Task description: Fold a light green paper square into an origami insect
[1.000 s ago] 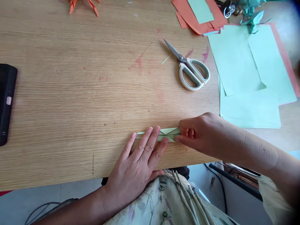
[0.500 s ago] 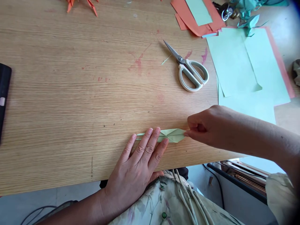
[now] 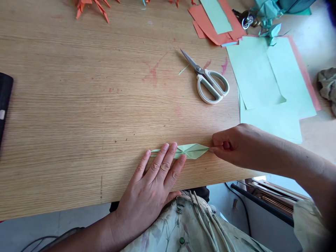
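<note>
Folded paper (image 3: 194, 151), presumably light and flimsy, is lying under spread left hand (image 3: 148, 190), right hand (image 3: 232, 145) seemingly pinching its tip, the best hold, between curled fingers.

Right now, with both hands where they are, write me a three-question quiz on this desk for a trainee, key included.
1. True or false: the left hand has its fingers across the folded green paper.

2. Multiple choice: which part of that paper meets the right hand?
A) Its middle
B) Its tip on the person's right
C) Its tip on the person's left

3. Fill in: the tool lying on the wooden desk, beyond the folded paper, is a pair of ____.

Key: 1. True. 2. B. 3. Scissors.
</note>
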`<action>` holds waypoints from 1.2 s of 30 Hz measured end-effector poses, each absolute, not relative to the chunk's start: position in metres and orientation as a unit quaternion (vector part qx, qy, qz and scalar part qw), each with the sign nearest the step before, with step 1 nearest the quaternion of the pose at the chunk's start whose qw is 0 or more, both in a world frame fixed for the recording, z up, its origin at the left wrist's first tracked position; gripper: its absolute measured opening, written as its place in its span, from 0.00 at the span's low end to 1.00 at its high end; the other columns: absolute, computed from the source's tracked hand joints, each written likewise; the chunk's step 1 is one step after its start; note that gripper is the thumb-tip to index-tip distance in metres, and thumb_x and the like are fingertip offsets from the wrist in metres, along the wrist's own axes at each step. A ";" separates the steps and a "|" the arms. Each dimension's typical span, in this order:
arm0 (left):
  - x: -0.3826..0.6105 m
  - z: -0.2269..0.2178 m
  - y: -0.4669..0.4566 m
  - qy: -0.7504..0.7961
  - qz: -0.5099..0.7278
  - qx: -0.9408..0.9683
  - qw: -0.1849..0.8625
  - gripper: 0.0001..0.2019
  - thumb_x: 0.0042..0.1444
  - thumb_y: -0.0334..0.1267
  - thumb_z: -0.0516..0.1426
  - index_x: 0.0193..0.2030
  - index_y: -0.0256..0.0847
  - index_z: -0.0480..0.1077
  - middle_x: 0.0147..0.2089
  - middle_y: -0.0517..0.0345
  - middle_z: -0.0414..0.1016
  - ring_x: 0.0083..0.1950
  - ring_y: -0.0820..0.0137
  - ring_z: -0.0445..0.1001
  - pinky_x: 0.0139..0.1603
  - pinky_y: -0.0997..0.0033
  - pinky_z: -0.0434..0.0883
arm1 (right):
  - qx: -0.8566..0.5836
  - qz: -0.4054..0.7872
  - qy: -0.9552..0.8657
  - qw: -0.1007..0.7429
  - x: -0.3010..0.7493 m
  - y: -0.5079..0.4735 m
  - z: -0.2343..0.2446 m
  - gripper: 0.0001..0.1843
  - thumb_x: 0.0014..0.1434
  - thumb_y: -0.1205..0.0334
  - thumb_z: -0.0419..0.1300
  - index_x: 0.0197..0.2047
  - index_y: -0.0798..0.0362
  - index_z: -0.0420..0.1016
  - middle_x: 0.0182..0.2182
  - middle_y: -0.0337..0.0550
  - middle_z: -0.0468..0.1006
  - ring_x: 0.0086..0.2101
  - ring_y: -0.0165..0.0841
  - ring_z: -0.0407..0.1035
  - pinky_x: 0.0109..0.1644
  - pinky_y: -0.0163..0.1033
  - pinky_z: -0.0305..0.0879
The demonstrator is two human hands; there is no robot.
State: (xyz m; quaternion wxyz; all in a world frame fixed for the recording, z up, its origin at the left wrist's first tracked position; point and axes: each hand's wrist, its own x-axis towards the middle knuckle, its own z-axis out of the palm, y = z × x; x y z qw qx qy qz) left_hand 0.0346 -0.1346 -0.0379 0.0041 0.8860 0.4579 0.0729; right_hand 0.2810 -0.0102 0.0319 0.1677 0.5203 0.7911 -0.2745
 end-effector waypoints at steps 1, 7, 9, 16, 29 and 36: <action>0.035 -0.038 -0.135 0.459 0.074 0.886 0.004 0.37 0.72 0.59 0.37 0.78 0.35 0.46 0.78 0.41 0.51 0.77 0.55 0.55 0.76 0.48 0.49 | 0.517 -0.283 0.789 0.177 0.283 -0.009 0.033 0.19 0.60 0.55 0.58 0.20 0.50 0.63 0.15 0.32 0.62 0.18 0.26 0.52 0.23 0.35 0.48; 0.035 -0.039 -0.134 0.458 0.083 0.885 -0.001 0.36 0.72 0.58 0.36 0.78 0.35 0.46 0.77 0.40 0.52 0.76 0.55 0.56 0.76 0.48 0.49 | 0.512 -0.258 0.786 0.232 0.268 -0.011 0.038 0.29 0.62 0.45 0.58 0.15 0.51 0.61 0.12 0.33 0.54 0.17 0.25 0.44 0.21 0.36 0.44; 0.035 -0.038 -0.133 0.457 0.080 0.886 -0.001 0.36 0.72 0.58 0.37 0.78 0.35 0.46 0.77 0.40 0.52 0.76 0.54 0.56 0.75 0.48 0.50 | 0.511 -0.218 0.794 0.247 0.260 -0.013 0.037 0.31 0.62 0.43 0.58 0.14 0.51 0.63 0.11 0.34 0.55 0.16 0.26 0.43 0.22 0.38 0.43; 0.035 -0.039 -0.133 0.455 0.081 0.887 0.004 0.36 0.72 0.57 0.37 0.78 0.35 0.47 0.78 0.40 0.52 0.77 0.55 0.55 0.77 0.49 0.47 | 0.507 -0.179 0.807 0.245 0.260 -0.016 0.034 0.29 0.63 0.45 0.58 0.14 0.51 0.68 0.11 0.36 0.57 0.15 0.25 0.42 0.23 0.38 0.41; 0.035 -0.039 -0.133 0.456 0.085 0.886 0.003 0.36 0.72 0.57 0.37 0.78 0.35 0.47 0.77 0.40 0.52 0.76 0.54 0.56 0.76 0.48 0.49 | 0.504 -0.234 0.805 0.210 0.303 -0.010 0.037 0.24 0.67 0.51 0.54 0.20 0.50 0.67 0.13 0.33 0.59 0.16 0.26 0.48 0.23 0.36 0.44; 0.036 -0.038 -0.133 0.456 0.075 0.887 -0.003 0.35 0.73 0.57 0.37 0.78 0.35 0.47 0.78 0.41 0.52 0.77 0.55 0.55 0.76 0.49 0.48 | 0.452 -0.305 0.838 0.000 0.268 -0.023 0.033 0.07 0.66 0.63 0.57 0.34 0.51 0.72 0.26 0.35 0.73 0.24 0.26 0.65 0.29 0.33 0.58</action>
